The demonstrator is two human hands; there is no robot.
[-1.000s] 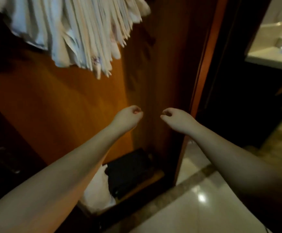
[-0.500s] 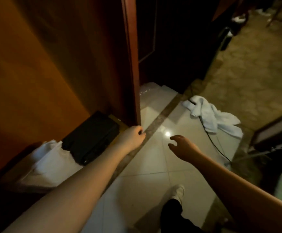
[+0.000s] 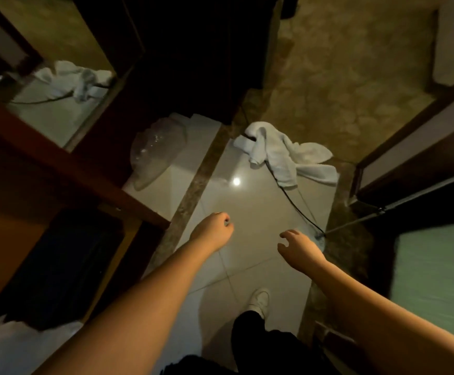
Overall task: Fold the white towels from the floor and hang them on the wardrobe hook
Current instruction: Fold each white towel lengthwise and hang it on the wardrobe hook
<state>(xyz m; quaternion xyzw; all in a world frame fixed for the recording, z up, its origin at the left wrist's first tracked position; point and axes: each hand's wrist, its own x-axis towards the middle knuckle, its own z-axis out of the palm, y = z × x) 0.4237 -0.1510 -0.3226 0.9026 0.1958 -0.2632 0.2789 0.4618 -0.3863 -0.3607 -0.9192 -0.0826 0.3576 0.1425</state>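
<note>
Dim room: glossy pale tile floor [image 3: 247,201], patterned carpet [image 3: 342,85] beyond, dark wooden wardrobe [image 3: 66,163] left.

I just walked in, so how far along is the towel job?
Done: nothing that shows here. In hand: nothing; the left hand and right hand are both empty above the tiled floor. Left: the crumpled white towel lies unfolded across a black cable.

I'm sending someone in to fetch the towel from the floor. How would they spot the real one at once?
Start at the glossy pale floor tiles ahead of both hands. At their far edge, where the brown carpet begins, lies a crumpled white towel with a black cable running out from under it. The similar white heap at upper left is only its reflection in a mirror.
</note>
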